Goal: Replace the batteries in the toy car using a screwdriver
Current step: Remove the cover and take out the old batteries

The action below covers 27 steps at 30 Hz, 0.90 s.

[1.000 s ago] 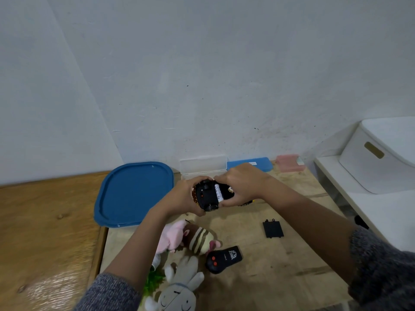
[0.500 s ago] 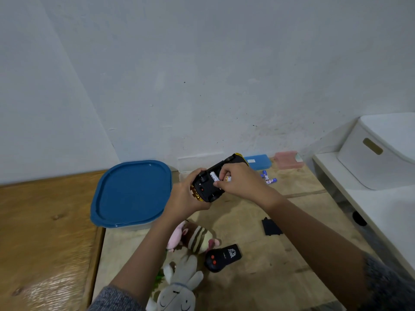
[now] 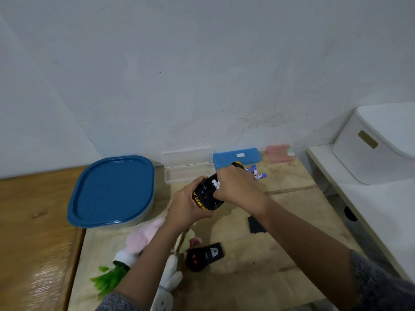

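Black toy car point(image 3: 204, 195) in left hand point(image 3: 187, 209), right-hand fingers point(image 3: 222, 186) atop

Our left hand point(image 3: 186, 209) and right hand point(image 3: 238, 187) cover most of the toy car point(image 3: 205, 195). Our right forearm point(image 3: 292, 223) hides part of the black cover point(image 3: 254, 226), and the white rabbit plush point(image 3: 167, 288) runs off the near edge.

- I cannot read any text from here.
- The blue case point(image 3: 226, 159) carries a small white label, too small for me to read.
- The black remote control point(image 3: 203, 258) shows a white emblem with tiny letters beside it, all blurred.
- The loose batteries point(image 3: 258, 173) have blue and white print, which is not legible.
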### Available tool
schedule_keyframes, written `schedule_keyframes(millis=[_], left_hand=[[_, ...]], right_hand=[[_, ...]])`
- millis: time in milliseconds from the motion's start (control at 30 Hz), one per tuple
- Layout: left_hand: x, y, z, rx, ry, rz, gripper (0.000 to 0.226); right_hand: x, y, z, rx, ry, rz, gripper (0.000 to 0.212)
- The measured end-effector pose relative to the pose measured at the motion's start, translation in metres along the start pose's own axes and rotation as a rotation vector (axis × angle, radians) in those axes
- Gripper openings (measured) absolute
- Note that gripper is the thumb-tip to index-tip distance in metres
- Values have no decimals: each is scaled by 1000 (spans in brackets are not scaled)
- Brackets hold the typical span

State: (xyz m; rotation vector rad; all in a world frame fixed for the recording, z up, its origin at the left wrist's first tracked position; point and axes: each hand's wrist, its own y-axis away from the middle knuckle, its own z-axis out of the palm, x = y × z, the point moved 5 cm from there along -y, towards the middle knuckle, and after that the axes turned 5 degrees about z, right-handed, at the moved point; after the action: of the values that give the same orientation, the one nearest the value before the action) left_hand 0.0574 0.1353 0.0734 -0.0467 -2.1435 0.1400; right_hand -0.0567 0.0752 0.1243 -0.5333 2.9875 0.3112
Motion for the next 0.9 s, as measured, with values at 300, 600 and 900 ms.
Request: schedule_keyframes(millis=[300, 600, 900], left_hand=[[11, -25, 32, -3, -156, -98, 84], [-4, -28, 52, -130, -646, -210, 81], [10, -42, 108, -341, -1168, -87, 70]], right_hand=[[46, -16, 3, -53, -63, -51, 33], [145, -20, 42, -198, -739, 159, 30], [190, -6, 82, -302, -897, 301, 30]])
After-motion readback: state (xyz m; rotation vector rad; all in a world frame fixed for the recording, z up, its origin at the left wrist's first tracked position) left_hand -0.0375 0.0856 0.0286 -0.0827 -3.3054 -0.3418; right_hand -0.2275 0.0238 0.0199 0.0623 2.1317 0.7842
